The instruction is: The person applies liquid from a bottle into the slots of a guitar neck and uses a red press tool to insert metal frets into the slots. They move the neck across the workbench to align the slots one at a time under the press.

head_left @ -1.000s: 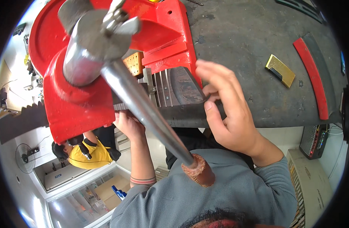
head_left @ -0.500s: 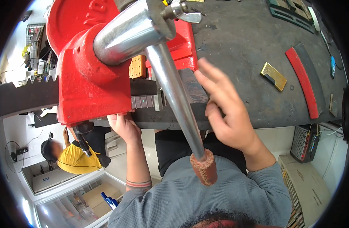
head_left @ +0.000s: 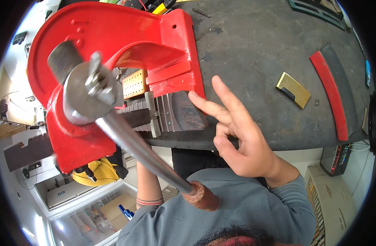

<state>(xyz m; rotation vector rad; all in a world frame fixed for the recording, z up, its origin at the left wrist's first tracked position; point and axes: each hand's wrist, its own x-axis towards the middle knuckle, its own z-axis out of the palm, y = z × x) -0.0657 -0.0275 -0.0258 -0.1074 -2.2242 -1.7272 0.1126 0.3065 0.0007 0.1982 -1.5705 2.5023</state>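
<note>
A red lever press (head_left: 89,24) stands at the left. Its metal lever (head_left: 145,153) slants toward me, with a stitched brown leather grip (head_left: 202,197) at the end. Beneath the press head lies a dark fretted guitar neck (head_left: 179,112), its wide end pointing right. A metal bar (head_left: 154,115) sits across the frets. My right hand (head_left: 241,139) is at the wide end, index and middle fingers stretched out, the others curled, holding nothing. Its index fingertip is at the neck's edge; I cannot tell if it touches. My left forearm (head_left: 149,186) passes behind the lever; that hand is hidden.
A drilled wooden block (head_left: 134,84) lies beside the neck. On the dark bench are a brass-coloured block (head_left: 293,90), a curved red-and-black block (head_left: 329,94) and a small bit (head_left: 201,13). Behind the press, someone's yellow shirt (head_left: 93,172) shows.
The view has shifted, showing more of the press and the neck. The lever now lies further left across the picture. My right hand's fingers have spread, and my left hand has gone out of sight.
</note>
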